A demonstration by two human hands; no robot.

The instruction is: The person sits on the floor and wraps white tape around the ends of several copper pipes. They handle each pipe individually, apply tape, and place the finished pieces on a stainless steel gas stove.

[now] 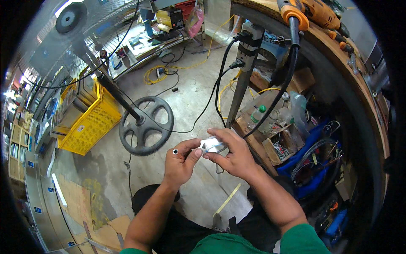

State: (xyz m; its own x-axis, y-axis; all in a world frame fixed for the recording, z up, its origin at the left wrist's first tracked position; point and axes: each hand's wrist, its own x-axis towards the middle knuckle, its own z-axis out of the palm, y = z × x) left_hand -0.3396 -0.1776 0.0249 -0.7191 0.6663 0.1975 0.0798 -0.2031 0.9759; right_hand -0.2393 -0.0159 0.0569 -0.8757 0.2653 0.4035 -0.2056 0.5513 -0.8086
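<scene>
In front of my lap, both hands meet around a small silvery-white part (212, 145) with a smooth, shiny surface; its exact kind I cannot make out. My right hand (237, 155) is closed on it, fingers over the top and thumb below. The thumb and index finger of my left hand (181, 163) press at its left end. From the left hand's knuckles shows the round open end of a small metal tube (175, 151), the rest of it hidden by the fingers. Below my right hand hangs a short grey metal piece (219, 169).
A pedestal fan with a round black base (146, 125) stands ahead left, beside a yellow crate (91, 120). On the right, a wooden workbench (325, 40) carries an orange power tool (323, 15); black cables (220, 84) hang from it. Boxes and a bottle (257, 113) sit underneath.
</scene>
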